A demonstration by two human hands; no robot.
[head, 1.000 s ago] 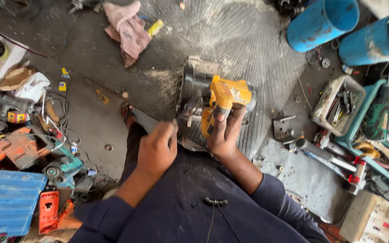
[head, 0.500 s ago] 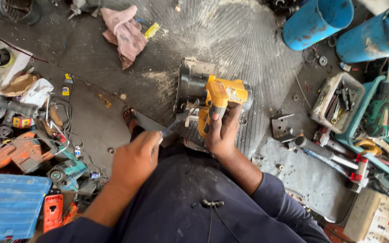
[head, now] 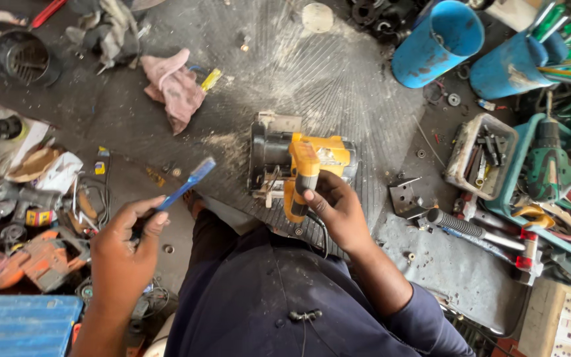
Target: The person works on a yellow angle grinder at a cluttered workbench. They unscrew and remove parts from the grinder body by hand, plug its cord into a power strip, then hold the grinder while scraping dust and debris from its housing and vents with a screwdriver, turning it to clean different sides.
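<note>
A yellow and black power tool (head: pixel 302 165) lies on the dusty grey floor in front of my knees. My right hand (head: pixel 335 211) grips its yellow handle from below. My left hand (head: pixel 123 248) is lifted to the left, away from the tool, and holds a thin blue brush (head: pixel 186 185) whose tip points up and to the right. My dark blue trousers fill the lower middle of the view.
A pink rag (head: pixel 176 89) lies at upper left. Two blue tubes (head: pixel 437 43) stand at upper right. A grey tray of bits (head: pixel 480 155), a green drill (head: pixel 546 165) and loose hand tools crowd the right. Orange and red tools (head: pixel 28 258) and a blue case (head: pixel 18 327) sit left.
My left hand has drawn away from the power tool toward the left, carrying the blue brush with it. My right hand stays on the yellow handle.
</note>
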